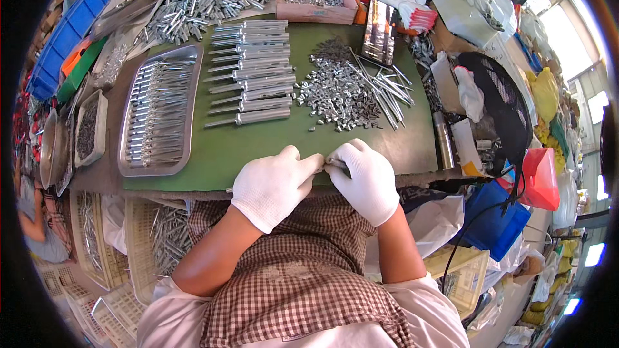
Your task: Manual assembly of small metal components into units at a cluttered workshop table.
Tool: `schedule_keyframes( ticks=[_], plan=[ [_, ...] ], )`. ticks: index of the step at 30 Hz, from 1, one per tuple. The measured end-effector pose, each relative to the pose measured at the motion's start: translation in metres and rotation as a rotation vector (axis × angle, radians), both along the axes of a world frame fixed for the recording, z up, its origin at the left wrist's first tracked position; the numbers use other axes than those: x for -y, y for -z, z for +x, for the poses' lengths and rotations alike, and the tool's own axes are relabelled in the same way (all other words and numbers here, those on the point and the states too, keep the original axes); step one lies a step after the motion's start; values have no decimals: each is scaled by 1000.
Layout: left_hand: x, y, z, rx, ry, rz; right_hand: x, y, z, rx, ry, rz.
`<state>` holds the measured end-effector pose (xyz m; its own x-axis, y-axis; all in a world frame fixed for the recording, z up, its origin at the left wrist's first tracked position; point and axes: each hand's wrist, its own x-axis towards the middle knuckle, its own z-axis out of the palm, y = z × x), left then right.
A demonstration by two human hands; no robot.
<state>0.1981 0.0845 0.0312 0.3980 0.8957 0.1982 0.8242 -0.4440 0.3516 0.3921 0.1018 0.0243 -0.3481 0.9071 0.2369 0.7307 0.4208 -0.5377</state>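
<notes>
1. Wearing a brown-and-white checked apron (303,283) over the lap, closest to the lens, with bare forearms coming up from the lower edge.
2. Meeting both white-gloved hands at the near edge of the green table mat (258,148), fingertips touching.
3. Pinching a thin silver metal rod (332,163) between the two: left hand (271,187) curled closed around its left part, right hand (367,180) closed on its right end, only a short bright stretch showing between the gloves.
4. Poking out from under the left hand, a small bit of metal at the mat's edge; cannot tell whether it belongs to the same rod.
5. Lying beyond the hands, well apart from them, a loose heap of small silver metal pieces (335,93) with long thin silver pins (387,93) fanned over its right side.
6. Sitting left of that heap, a neat stack of silver stepped metal tubes (251,71) in parallel rows.
7. Resting further left, a rectangular steel tray (129,161) filled with more slim rods.
8. Standing at the far edge, a pink cardboard box (316,9) of small metal parts.
</notes>
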Motion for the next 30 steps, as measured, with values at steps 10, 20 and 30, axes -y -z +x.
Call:
schedule_keyframes(
  ticks=[10, 20, 30],
  plan=[
    [1, -2, 0, -107, 31, 12, -12, -7, 10, -24, -52, -92],
    [1, -10, 4, -162, 27, -50, -21, 18, -33, -1760, -71, -592],
    [3, -10, 4, -190, 30, -53, -9, 21, -34, -1538, -65, -455]
  ],
)
